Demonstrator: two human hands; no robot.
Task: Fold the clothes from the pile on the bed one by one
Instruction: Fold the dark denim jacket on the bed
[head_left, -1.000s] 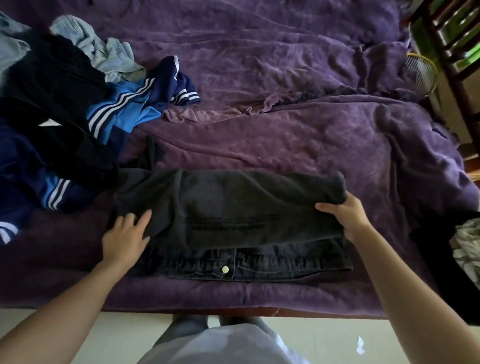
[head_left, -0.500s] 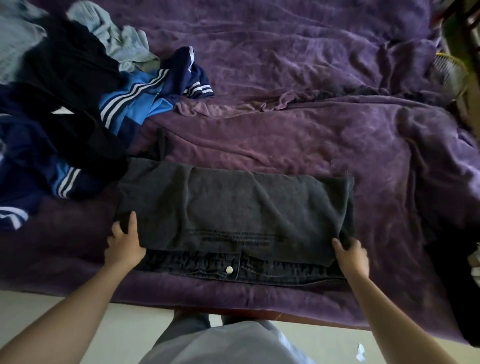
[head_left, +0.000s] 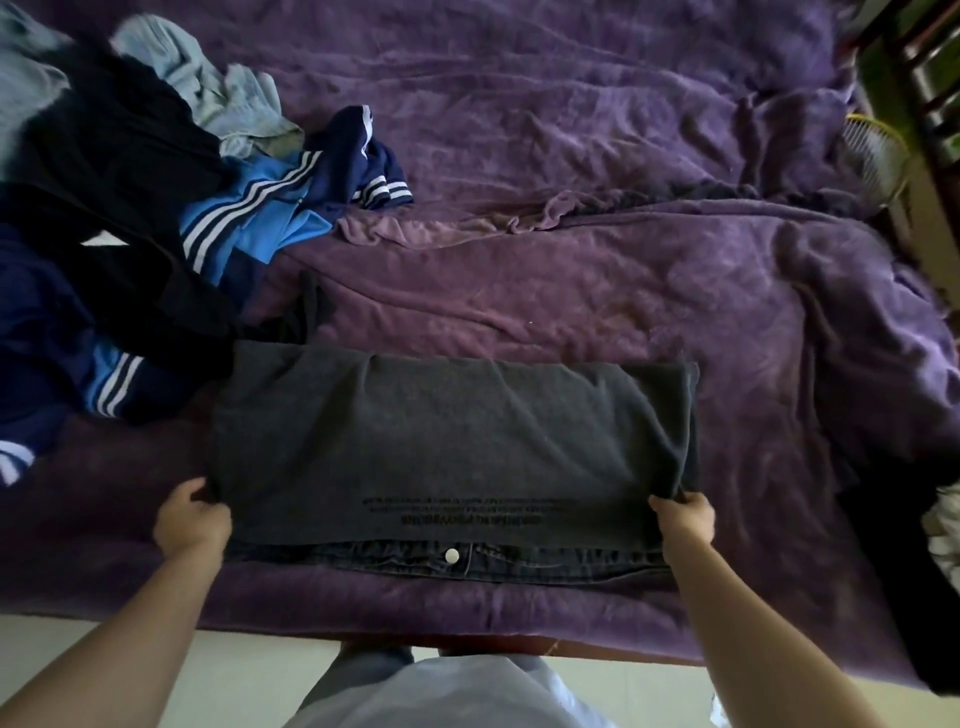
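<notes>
Hands grip the two near corners of a dark grey shirt folded into a wide rectangle on a bed with a purple blanket. The left hand is curled shut around the shirt's left corner; the right hand pinches the right corner, fingers tucked under the cloth. Lines of dark print run across the shirt between the hands. Just nearer the person than the shirt, a strip of dark jeans shows from beneath it, with a small silver button midway between the hands. Beyond and to the left of the left hand lies the pile: black, navy and blue clothes with white stripes, and a pale blue garment at the far edge.
</notes>
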